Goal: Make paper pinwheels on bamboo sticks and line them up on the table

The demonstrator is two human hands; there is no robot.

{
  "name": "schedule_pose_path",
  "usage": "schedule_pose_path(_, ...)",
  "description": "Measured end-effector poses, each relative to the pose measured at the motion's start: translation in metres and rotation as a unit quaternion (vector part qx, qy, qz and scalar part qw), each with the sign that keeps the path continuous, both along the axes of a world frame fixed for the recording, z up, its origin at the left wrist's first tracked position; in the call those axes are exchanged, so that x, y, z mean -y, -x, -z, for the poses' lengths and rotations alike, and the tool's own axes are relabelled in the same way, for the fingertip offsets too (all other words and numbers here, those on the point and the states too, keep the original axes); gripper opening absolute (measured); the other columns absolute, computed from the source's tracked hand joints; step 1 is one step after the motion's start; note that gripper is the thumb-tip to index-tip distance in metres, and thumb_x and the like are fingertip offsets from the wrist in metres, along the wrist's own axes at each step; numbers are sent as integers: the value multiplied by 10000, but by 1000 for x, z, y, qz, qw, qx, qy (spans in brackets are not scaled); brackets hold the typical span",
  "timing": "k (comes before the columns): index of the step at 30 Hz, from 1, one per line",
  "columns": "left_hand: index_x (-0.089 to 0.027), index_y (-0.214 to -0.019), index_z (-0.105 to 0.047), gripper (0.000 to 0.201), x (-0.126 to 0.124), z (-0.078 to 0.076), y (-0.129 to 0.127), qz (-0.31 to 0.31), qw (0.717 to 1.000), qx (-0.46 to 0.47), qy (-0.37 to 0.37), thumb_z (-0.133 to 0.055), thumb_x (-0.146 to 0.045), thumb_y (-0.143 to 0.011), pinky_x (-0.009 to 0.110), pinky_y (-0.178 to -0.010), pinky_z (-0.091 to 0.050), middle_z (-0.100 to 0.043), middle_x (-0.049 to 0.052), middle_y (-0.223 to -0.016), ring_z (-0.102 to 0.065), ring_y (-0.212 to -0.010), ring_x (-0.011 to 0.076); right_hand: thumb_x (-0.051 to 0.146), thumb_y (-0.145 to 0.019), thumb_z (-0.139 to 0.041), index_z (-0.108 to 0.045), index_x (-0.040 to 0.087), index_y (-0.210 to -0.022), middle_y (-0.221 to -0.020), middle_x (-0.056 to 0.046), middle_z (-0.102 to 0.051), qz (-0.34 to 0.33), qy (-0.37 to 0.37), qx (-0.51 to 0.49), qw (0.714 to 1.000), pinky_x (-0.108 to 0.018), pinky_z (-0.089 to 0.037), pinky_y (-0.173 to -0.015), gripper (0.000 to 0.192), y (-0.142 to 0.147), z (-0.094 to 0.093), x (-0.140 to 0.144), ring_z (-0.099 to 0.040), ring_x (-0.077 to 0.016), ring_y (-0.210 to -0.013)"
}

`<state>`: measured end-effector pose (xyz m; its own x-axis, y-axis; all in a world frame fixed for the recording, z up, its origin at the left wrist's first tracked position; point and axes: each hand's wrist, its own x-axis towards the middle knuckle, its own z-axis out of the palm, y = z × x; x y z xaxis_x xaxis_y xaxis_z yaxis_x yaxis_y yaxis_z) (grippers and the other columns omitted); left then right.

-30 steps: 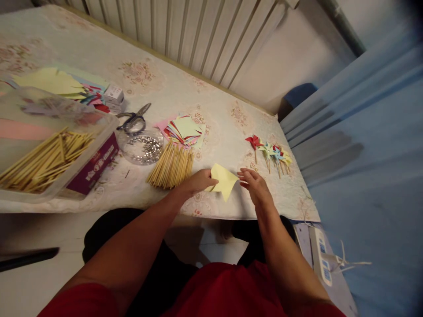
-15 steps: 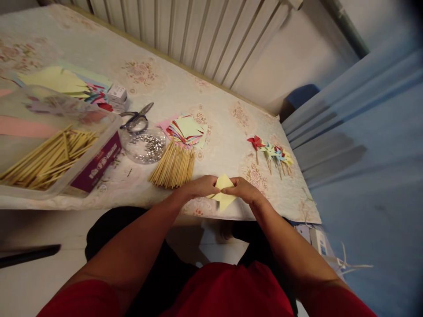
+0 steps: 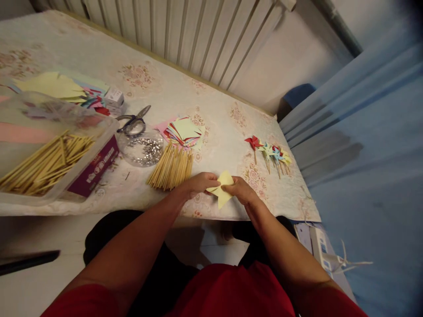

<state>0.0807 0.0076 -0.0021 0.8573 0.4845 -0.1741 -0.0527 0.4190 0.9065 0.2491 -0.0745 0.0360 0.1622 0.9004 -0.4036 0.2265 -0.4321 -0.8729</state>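
Note:
A yellow paper pinwheel is held between my two hands over the table's front edge. It has pointed blades, partly folded toward the middle. My left hand pinches it from the left side. On the right, my right hand grips it with the thumb near its centre. The fingers behind the paper are hidden. To the left of my left hand lies a bundle of thin wooden sticks. Behind the sticks is a stack of coloured paper squares.
A round clear dish of small metal pins stands beside scissors. At left is a plastic box with more sticks; yellow paper sheets and small white boxes lie behind. Several finished pinwheels lie at right.
The yellow paper has turned slightly in my hands. My left fingers have shifted a little outward from its centre. The view has moved slightly.

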Motion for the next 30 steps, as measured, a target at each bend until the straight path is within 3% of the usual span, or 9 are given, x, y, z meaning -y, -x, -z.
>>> schedule_pose_path(5, -104, -919, -643, 496, -3, -9, 3, -42, 988, 77, 128, -656, -561, -725, 317, -736, -486, -671, 98, -821, -624, -733, 166, 282, -588, -695, -669, 141, -828, -731, -33, -712, 143, -78, -66, 984, -275, -498, -609, 280, 6, 0, -7, -624, -165, -605)
schedule_pose_path(10, -106, -983, -620, 447, 0, -7, -4, -100, 984, 91, 115, -756, -391, -666, 290, -760, -464, -684, 83, -886, -629, -754, 150, 296, -608, -664, -647, 156, -864, -759, -44, -715, 221, -119, -71, 965, -297, -522, -626, 292, 24, 6, -16, -649, -187, -635)
schedule_pose_path(15, -100, -1009, -641, 420, 2, -1, -10, -154, 979, 95, 91, -744, -313, -662, 309, -836, -454, -702, 72, -905, -637, -819, 171, 284, -630, -636, -655, 158, -853, -776, -39, -715, 241, -141, -63, 958, -284, -522, -631, 258, 42, 10, -22, -644, -176, -638)
schedule_pose_path(19, -107, -994, -652, 412, 2, 0, -12, -195, 975, 64, 82, -739, -334, -661, 301, -795, -464, -708, 63, -876, -642, -825, 188, 290, -630, -632, -660, 157, -847, -766, -36, -713, 242, -138, -61, 958, -282, -521, -634, 256, 48, 12, -25, -644, -178, -647)
schedule_pose_path(30, -102, -952, -647, 396, 2, -3, -10, -190, 978, 36, 75, -739, -329, -641, 271, -673, -451, -692, 44, -772, -626, -695, 172, 294, -642, -650, -666, 152, -892, -805, -46, -726, 232, -138, -86, 959, -281, -521, -650, 288, 51, 16, -24, -658, -177, -663)
